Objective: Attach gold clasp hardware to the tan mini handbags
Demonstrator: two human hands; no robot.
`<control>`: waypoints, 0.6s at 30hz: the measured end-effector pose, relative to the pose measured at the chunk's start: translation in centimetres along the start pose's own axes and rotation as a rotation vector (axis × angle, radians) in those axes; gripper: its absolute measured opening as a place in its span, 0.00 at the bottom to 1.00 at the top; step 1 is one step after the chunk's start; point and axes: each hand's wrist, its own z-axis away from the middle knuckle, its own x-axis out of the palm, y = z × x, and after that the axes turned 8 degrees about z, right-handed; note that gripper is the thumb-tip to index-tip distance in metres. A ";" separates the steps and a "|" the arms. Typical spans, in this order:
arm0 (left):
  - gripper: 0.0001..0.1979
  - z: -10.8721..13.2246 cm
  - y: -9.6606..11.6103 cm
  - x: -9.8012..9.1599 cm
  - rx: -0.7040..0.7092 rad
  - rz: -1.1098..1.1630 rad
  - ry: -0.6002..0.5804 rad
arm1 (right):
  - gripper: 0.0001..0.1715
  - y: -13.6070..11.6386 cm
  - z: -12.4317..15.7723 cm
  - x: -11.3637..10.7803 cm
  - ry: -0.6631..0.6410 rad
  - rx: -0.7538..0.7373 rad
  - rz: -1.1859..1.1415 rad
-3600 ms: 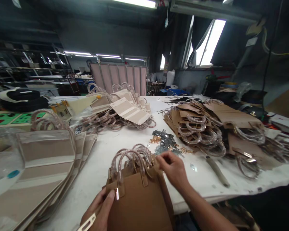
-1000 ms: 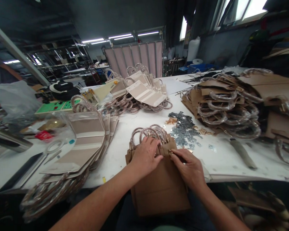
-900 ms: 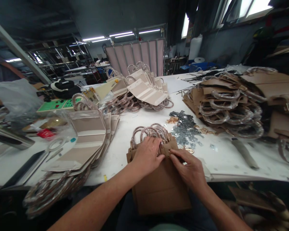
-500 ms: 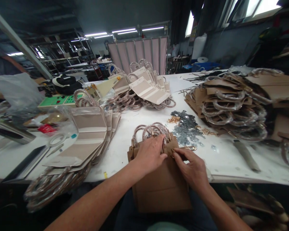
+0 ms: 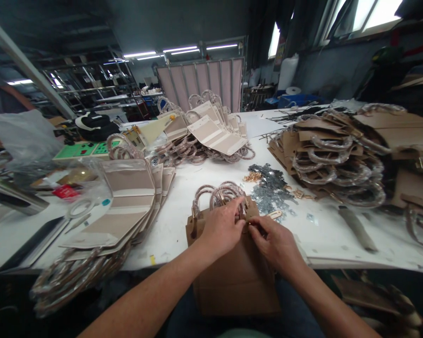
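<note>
A small stack of brown bag panels [image 5: 232, 277] with wrapped loop handles [image 5: 216, 195] lies at the table's near edge, overhanging toward me. My left hand [image 5: 221, 227] presses on the top of the stack with fingers curled at the handle fittings. My right hand [image 5: 277, 244] pinches a small gold metal piece [image 5: 274, 215] against the upper right corner of the top panel. Both hands touch each other over the panel.
A heap of grey and gold metal fittings [image 5: 270, 188] lies just behind the stack. Beige panels [image 5: 127, 206] pile up at left, brown ones [image 5: 334, 155] at right, more beige ones [image 5: 211, 134] at the back. A tool with a grey handle [image 5: 357, 229] lies right.
My left hand came from the stack's lower left edge up onto its top. Over the last second both hands stay there with small finger shifts at the gold piece.
</note>
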 end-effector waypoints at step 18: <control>0.38 -0.2 0.1 -0.4 -0.143 0.132 -0.078 | 0.07 0.0 -0.1 0.3 -0.078 0.078 -0.079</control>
